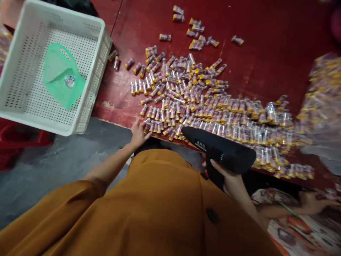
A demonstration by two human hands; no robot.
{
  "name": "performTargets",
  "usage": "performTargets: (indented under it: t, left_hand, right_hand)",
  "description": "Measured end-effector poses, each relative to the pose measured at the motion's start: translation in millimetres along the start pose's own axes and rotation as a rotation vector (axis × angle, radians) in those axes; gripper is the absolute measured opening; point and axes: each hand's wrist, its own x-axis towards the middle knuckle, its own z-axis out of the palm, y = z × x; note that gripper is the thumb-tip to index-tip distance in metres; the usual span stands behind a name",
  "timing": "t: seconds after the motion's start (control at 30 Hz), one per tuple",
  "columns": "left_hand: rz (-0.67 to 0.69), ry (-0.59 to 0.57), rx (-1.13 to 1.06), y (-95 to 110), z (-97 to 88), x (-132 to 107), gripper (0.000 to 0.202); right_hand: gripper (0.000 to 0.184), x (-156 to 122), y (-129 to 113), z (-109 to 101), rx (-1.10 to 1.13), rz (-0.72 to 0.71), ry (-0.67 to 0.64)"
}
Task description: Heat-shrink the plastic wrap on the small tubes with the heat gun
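A large spread of small clear packets with yellow and purple bands (191, 103) lies across the red table (253, 46). My left hand (138, 134) rests open at the table's front edge, fingers spread, right beside the nearest packets. My right hand (229, 181) grips the handle of a black pistol-grip tool (221, 151), whose nozzle points left over the packets. The tool's tip is just above the pile's near edge. My mustard-coloured sleeves and jacket (157, 202) fill the bottom of the view.
A white perforated plastic crate (93, 81) holding a green mesh bag (62, 76) stands at the table's left end. A blurred heap of plastic-wrapped packets (322, 99) lies at the right. A co-worker's hand (317, 202) reaches in at lower right. Below lie grey floor (53, 160) and a red crate (16, 138).
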Motion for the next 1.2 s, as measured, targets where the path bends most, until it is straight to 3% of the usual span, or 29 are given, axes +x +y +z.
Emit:
performTargets:
  t: [0.1, 0.27, 0.37, 0.47, 0.67, 0.8, 1.0, 1.13, 1.2]
  left_hand:
    - [-0.006, -0.06, 0.014, -2.1, 7.1, -18.0, 0.064]
    - [-0.187, 0.019, 0.02, -9.2, 11.6, -23.9, 0.063]
    - [-0.209, 0.043, -0.007, -17.3, 9.7, -24.6, 0.058]
    - [-0.217, 0.056, -0.037, -21.2, 8.3, -23.8, 0.058]
    - [-0.194, -0.062, -0.019, -13.3, 7.1, -19.0, 0.07]
    - [-0.191, -0.114, 0.067, -8.2, 5.3, -17.6, 0.075]
    - [-0.039, -0.168, 0.109, 1.1, 12.0, -10.1, 0.083]
    - [0.124, -0.243, 0.089, 15.1, 28.0, 7.1, 0.08]
    - [0.131, -0.241, 0.087, 21.4, 36.7, 19.6, 0.074]
  right_hand:
    - [0.045, 8.9, -7.6, 12.3, 0.013, -0.01, -0.028]
    - [0.043, 12.7, -22.0, 16.2, -0.055, -0.046, -0.128]
    - [0.041, 13.3, -25.5, 12.7, -0.113, 0.04, -0.171]
    - [0.043, 14.5, -26.2, 9.7, -0.122, 0.03, -0.173]
    - [0.046, 15.0, -30.3, 12.6, -0.179, 0.181, -0.28]
    - [0.047, 16.1, -35.0, 25.2, -0.201, 0.193, -0.296]
    - [0.045, 18.6, -37.8, 41.2, -0.17, 0.136, -0.257]
    - [0.04, 19.5, -35.3, 41.9, -0.112, -0.023, -0.198]
    - [0.039, 17.4, -35.1, 39.0, -0.088, -0.082, -0.166]
